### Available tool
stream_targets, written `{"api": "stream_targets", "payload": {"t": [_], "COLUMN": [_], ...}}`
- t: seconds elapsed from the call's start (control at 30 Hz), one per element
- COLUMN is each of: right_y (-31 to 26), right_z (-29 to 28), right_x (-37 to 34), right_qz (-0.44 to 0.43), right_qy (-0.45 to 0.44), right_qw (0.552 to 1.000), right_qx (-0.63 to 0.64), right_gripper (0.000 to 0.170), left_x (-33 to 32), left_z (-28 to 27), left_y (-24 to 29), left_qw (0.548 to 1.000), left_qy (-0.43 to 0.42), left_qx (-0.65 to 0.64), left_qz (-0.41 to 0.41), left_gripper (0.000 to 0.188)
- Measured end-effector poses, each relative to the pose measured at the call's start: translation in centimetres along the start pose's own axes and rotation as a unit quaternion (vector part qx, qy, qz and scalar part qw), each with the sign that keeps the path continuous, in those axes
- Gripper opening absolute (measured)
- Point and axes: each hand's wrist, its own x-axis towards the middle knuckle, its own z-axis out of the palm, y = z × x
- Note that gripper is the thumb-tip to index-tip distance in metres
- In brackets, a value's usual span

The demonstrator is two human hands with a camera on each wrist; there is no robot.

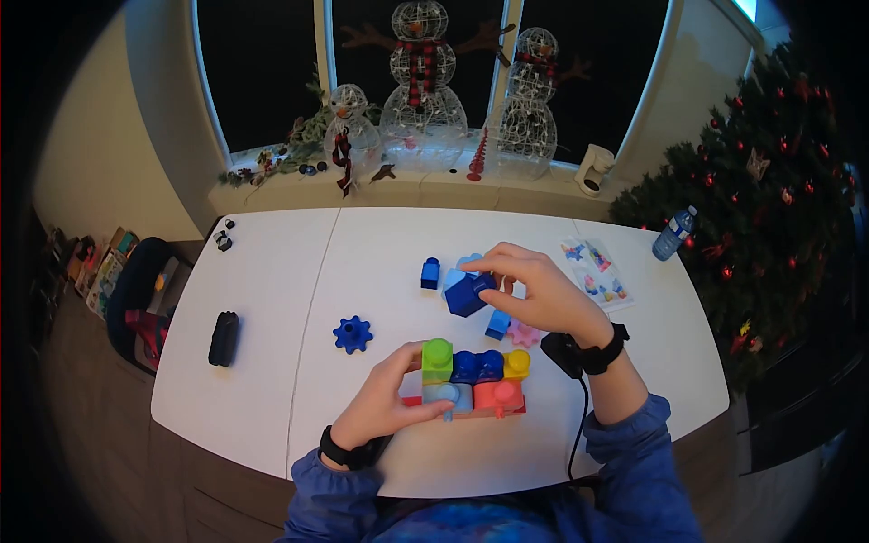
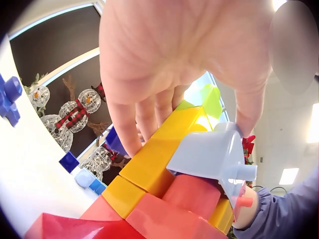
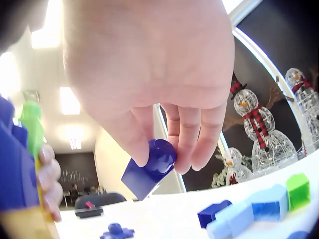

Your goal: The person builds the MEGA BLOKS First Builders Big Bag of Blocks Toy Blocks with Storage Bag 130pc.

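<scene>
My left hand [image 1: 385, 398] holds a built stack of toy building blocks near the table's front edge. On top show a lime green block [image 1: 437, 364], a dark blue double block [image 1: 477, 366], a yellow block [image 1: 517, 364], a pale blue block [image 1: 448, 396] and a coral block [image 1: 500, 396]. More yellow blocks [image 2: 154, 159] form its side in the left wrist view. In my right hand [image 1: 543, 294], thumb and fingers pinch a dark blue block [image 3: 149, 172], raised above the table beyond the stack. That block is tilted, its round stud facing the right wrist camera.
Loose blocks lie beyond the stack: a small blue block [image 1: 430, 273], a light blue block [image 1: 498, 324] and a pink gear [image 1: 523, 334]. A blue gear [image 1: 351, 335] and black case [image 1: 224, 338] lie left. A picture sheet [image 1: 597, 271] and bottle [image 1: 674, 233] are right; a cable [image 1: 582, 425] hangs by my right wrist.
</scene>
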Motion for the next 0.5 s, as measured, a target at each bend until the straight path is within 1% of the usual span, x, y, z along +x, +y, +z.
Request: {"api": "stream_targets", "payload": {"t": [0.1, 0.23, 0.43, 0.5], "right_y": [-2.0, -3.9, -4.0, -3.8], "right_z": [-0.9, 0.1, 1.5, 1.8], "right_x": [-2.1, -3.0, -3.1, -3.0], "right_qz": [-0.034, -0.069, -0.083, -0.094], "right_qy": [0.012, -0.012, -0.062, -0.071], "right_qw": [0.999, 0.997, 0.994, 0.993], "right_qx": [0.02, 0.034, 0.014, 0.007], "right_gripper": [0.026, 0.029, 0.028, 0.027], "left_x": [0.0, 0.0, -0.1, 0.0], "left_z": [0.0, 0.0, 0.0, -0.2], "left_y": [-0.2, -0.3, -0.4, -0.4], "left_qw": [1.0, 1.0, 1.0, 1.0], "left_qy": [-0.006, -0.007, -0.001, -0.015], "left_qx": [0.001, 0.001, -0.018, -0.02], "left_qz": [-0.003, -0.001, 0.001, -0.003], "left_gripper": [0.071, 0.071, 0.07, 0.071]}}
